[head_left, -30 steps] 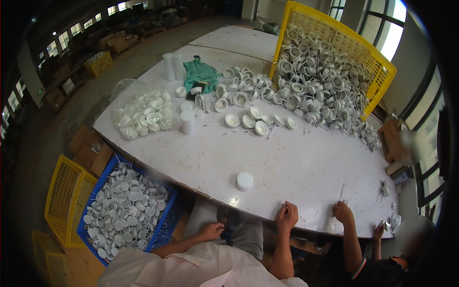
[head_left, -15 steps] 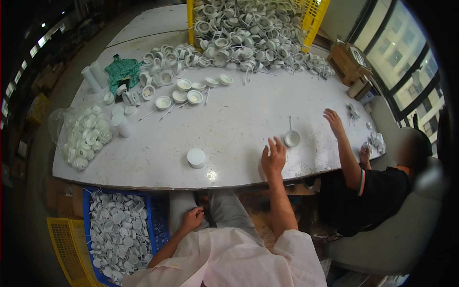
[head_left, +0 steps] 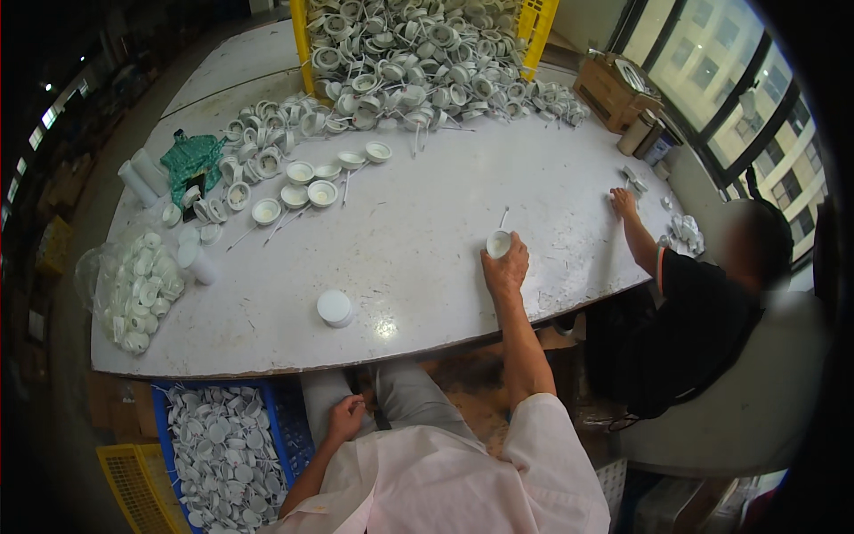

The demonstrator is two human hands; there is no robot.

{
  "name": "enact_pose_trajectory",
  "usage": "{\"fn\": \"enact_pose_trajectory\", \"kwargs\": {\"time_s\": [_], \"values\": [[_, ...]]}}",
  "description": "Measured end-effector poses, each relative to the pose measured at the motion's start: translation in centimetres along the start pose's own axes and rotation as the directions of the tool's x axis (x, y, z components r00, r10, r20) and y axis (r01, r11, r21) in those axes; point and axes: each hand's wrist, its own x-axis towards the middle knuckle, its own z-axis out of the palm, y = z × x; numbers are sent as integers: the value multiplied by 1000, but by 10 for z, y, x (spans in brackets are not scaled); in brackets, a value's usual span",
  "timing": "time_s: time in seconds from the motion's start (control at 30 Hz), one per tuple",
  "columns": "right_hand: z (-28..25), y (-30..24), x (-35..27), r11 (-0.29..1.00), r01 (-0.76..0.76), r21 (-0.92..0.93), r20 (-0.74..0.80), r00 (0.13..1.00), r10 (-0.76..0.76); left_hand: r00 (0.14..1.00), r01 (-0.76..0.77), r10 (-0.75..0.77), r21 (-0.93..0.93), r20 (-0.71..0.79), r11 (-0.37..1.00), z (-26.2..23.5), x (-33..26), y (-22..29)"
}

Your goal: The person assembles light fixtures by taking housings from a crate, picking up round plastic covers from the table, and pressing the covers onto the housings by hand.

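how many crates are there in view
3: a yellow crate of white parts at the table's far end, a blue crate and another yellow crate on the floor. Others may be hidden.

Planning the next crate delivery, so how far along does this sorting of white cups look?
Done: the blue crate under the table holds many white pieces, and a capped jar stands on the table. In hand: the right hand is on a small white cup; the left hand rests on the lap. Left: the yellow crate spills a large pile of cups.
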Motion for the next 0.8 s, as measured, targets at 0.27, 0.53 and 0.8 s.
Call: {"fn": "enact_pose_trajectory", "kwargs": {"time_s": [0.27, 0.53, 0.8], "values": [[-66, -53, -69, 794, 287, 536, -12, 943, -333, 941, -308, 330, -217, 73, 926, -57, -10, 194], [-117, -96, -125, 404, 404, 821, 186, 480, -857, 599, -774, 797, 305, 73, 554, -93, 18, 296], [-107, -125, -155, 318, 375, 871, 297, 113, -948, 741, -121, 153, -94, 654, 988, -119, 10, 257]]}}
